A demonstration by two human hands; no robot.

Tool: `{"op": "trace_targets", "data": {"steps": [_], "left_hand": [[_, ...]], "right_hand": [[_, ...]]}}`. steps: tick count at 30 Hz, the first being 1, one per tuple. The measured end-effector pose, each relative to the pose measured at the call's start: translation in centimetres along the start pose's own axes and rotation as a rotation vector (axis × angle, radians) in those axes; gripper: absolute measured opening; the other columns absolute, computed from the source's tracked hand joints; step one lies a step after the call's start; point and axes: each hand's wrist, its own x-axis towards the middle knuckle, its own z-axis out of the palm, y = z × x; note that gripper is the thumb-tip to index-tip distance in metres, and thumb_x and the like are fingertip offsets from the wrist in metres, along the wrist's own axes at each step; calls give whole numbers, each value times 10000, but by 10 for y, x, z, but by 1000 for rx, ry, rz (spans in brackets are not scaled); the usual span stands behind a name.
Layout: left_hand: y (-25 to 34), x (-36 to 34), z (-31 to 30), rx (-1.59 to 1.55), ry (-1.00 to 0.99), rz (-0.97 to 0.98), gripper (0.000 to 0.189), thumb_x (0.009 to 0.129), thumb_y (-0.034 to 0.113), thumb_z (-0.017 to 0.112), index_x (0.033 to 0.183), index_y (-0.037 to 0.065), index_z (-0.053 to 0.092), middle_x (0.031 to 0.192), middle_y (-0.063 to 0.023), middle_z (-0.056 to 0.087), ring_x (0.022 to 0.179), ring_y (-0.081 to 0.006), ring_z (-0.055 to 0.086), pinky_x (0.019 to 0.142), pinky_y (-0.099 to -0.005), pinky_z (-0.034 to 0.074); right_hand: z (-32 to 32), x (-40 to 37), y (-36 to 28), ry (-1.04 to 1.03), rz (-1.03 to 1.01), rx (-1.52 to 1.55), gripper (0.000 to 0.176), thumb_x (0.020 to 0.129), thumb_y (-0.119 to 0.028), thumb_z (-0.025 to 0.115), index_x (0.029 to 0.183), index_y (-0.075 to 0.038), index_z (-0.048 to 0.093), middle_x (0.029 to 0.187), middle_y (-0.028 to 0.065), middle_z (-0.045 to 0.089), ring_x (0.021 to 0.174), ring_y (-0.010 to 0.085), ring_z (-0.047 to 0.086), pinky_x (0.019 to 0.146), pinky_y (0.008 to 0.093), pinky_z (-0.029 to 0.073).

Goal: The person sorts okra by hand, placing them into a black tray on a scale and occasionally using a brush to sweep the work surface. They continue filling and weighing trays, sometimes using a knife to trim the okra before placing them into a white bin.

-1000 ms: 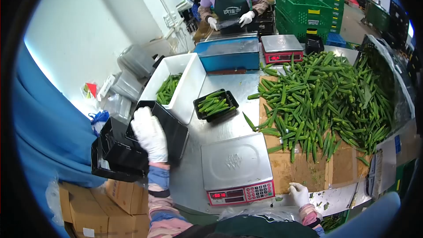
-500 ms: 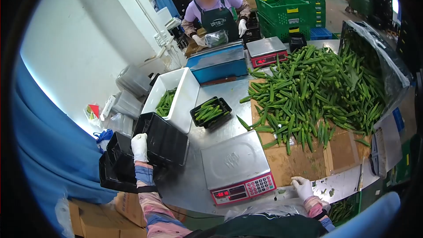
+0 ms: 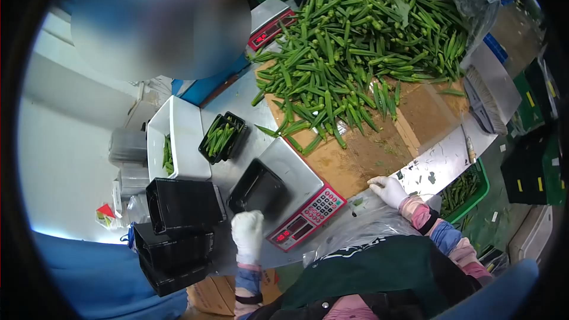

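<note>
My left hand [image 3: 247, 237], in a white glove, has its fingers closed at the near edge of an empty black plastic tray [image 3: 258, 186]. That tray lies on the steel pan of a red-framed digital scale [image 3: 302, 169], tilted slightly toward its left side. My right hand [image 3: 388, 192], also gloved, rests near the front edge of the cardboard [image 3: 355, 169], fingers loosely bent and holding nothing. Beyond it spreads a big heap of okra [image 3: 367, 41]. A second black tray [image 3: 224, 136] filled with okra stands behind the scale.
Stacked black trays [image 3: 184, 207] are at the left, beside a white bin [image 3: 184, 160] with some okra inside. Another scale [image 3: 274, 29] stands at the back. A brush [image 3: 483, 101] and a knife [image 3: 469, 145] lie at the right. Below is a green basket [image 3: 483, 186] of okra.
My left hand has moved right from the tray stack, and an empty black tray now lies on the scale. The view has turned downward and right; my right hand stays near the cardboard.
</note>
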Motion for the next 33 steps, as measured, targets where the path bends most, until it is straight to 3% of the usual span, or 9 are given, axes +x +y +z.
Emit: {"op": "trace_targets", "data": {"steps": [6,7,9,13,15,19,23,27,33], "left_hand": [[63,26,-31,-609,57,-289,489,930,56,653,1404,16,542,1245,-151,642,1137,-246,620,1008,-350,465],[86,47,-35,-979,99,-372,467,983,57,590,1432,-23,490,1343,-167,602,1247,-245,578,1048,-351,449],[134,97,-43,-1209,131,-415,442,1037,94,492,1449,-56,439,1416,-188,539,1286,-256,556,1083,-340,434],[170,199,18,-2013,12,-359,509,1061,229,498,1483,-31,384,1432,-171,517,1358,-270,483,1106,-395,406],[166,258,69,-2001,-76,-544,654,1012,275,599,1517,-36,323,1466,-156,481,1356,-217,473,1122,-401,362],[148,350,161,-1283,37,-491,738,961,346,670,1493,-63,360,1471,-174,491,1304,-231,507,1089,-373,388],[172,365,202,-388,-101,-512,876,883,668,582,1496,58,441,1557,-278,338,1456,-471,259,1184,-575,208],[215,349,208,-427,-36,-458,830,881,655,582,1494,109,461,1568,-267,331,1486,-473,171,1191,-608,127],[299,291,217,-379,88,-110,680,878,522,673,1370,63,575,1456,-232,485,1421,-444,317,1150,-590,246]], "right_hand": [[-29,29,34,22,177,132,259,922,-168,670,1125,-14,713,1006,172,738,904,211,712,841,324,548],[-34,39,41,148,-20,70,268,915,-169,679,1127,-9,709,956,150,736,837,187,697,808,319,549],[-51,70,43,252,43,34,333,895,-152,702,1191,-3,676,891,130,716,788,204,678,782,340,551],[-90,155,68,515,28,31,572,834,-133,754,1356,-10,555,1114,175,656,900,256,665,833,369,543],[-112,190,62,607,57,-72,591,840,-161,752,1373,-12,543,1228,173,617,1017,260,637,922,365,511],[-135,233,37,665,43,-313,643,815,-208,768,1388,-29,536,1376,208,538,1246,357,531,1074,420,426],[-122,254,20,549,-122,-590,719,816,-284,760,1459,-122,483,1482,161,473,1387,361,396,1148,483,325],[-108,271,12,355,-256,-651,761,861,-450,698,1500,-136,429,1494,131,476,1451,349,323,1206,503,217],[-121,258,44,163,-301,-468,628,876,-253,610,1482,-165,472,1383,151,586,1345,304,488,1204,521,220]]}}
